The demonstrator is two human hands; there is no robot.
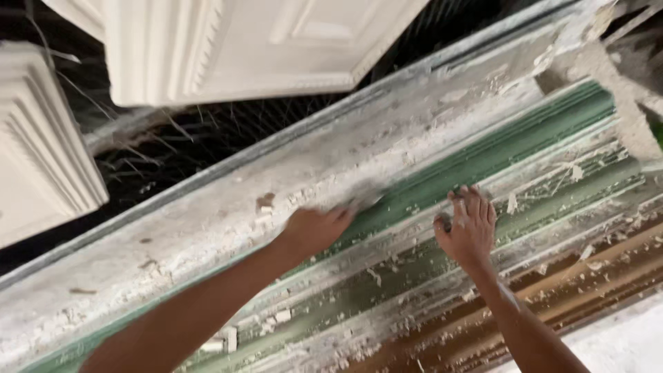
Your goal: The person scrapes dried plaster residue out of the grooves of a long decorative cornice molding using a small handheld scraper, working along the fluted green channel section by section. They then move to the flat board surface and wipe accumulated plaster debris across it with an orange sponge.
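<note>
Plaster dust coats nearly everything under our hands. We work over a long green mould (483, 155), a ribbed channel that runs diagonally from lower left to upper right, with a wide grey-white ledge (207, 221) caked in dried plaster along its upper side and brown wooden strips (601, 269) along its lower side.

Our left hand (314, 231) reaches in from the lower left and rests at the seam where the ledge meets the green channel. Its fingers curl around a small pale thing (362, 199) at the fingertips; that thing is blurred, so we cannot tell what it is, though the hand looks closed on it.

Our right hand (469, 228) comes up from the lower right and lies flat on the green ribs, fingers spread and holding nothing, with wet grey plaster on the fingertips (459, 197). The two hands sit near each other on the mould, not touching.

White flakes and small plaster crumbs (280, 318) lie scattered along the grooves below our left forearm. Beyond the ledge we see dark wire mesh (207, 128), and above it white cast panels: one large moulded panel (242, 48) at the top and a stepped white cornice piece (41, 152) at the left edge.
</note>
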